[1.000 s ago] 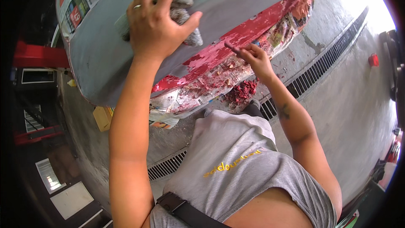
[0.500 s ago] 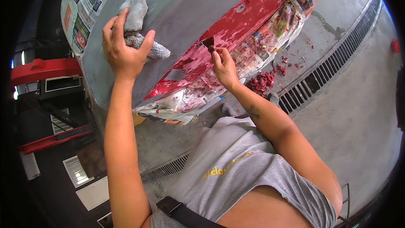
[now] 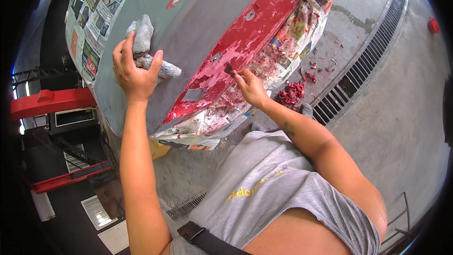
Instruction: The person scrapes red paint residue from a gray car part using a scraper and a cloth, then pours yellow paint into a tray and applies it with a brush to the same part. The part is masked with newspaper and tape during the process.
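Note:
My left hand [image 3: 137, 73] lies with fingers apart on a crumpled grey knitted cloth [image 3: 142, 35], perhaps a glove, on the grey-coated vehicle panel [image 3: 184, 14]. Part of the cloth pokes out between thumb and forefinger. Between the fingers and thumb of my right hand [image 3: 250, 87] is a small scraper [image 3: 229, 69] with a dark blade. Its blade is at the red strip [image 3: 255, 33] of the bodywork, where paint is flaking and pinkish patches show. My fingers hide most of the handle.
Newspaper masking [image 3: 283, 56], littered with paint flakes, hangs below the red strip. More newspaper [image 3: 101, 14] covers the far left. Red scrapings [image 3: 290, 94] lie on the concrete floor beside a drain grate [image 3: 354, 80]. A red lift arm [image 3: 52, 103] stands at the left.
My right hand has moved the scraper down the red strip, closer to the newspaper edge. My left hand stays on the cloth. The whole view has shifted slightly.

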Available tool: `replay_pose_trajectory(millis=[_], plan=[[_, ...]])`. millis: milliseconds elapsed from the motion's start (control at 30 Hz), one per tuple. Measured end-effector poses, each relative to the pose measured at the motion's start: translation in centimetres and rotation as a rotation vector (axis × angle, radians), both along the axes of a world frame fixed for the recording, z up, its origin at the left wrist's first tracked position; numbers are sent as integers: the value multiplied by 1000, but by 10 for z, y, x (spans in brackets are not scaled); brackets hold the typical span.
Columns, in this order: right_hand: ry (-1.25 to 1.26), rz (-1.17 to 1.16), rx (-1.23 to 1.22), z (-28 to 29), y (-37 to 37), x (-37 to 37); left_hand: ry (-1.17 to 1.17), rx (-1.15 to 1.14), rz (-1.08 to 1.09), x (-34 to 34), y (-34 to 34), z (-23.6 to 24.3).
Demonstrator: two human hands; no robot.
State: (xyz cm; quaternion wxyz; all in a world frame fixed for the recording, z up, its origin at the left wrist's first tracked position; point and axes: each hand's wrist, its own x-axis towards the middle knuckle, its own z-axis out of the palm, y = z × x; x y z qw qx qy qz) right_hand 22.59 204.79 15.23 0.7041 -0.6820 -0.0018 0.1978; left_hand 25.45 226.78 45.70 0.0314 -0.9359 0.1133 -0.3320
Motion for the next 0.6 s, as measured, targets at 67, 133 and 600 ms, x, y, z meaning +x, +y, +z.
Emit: replay_pose_trajectory(millis=[67, 133, 600], plan=[[-43, -61, -108, 5, -20, 1, 7, 2, 11, -1, 1, -1], [-131, -224, -193, 15, -37, 14, 0, 29, 17, 0, 2, -1], [-343, -513, 232, -57, -99, 113, -11, -41, 64, -4, 2, 1]])
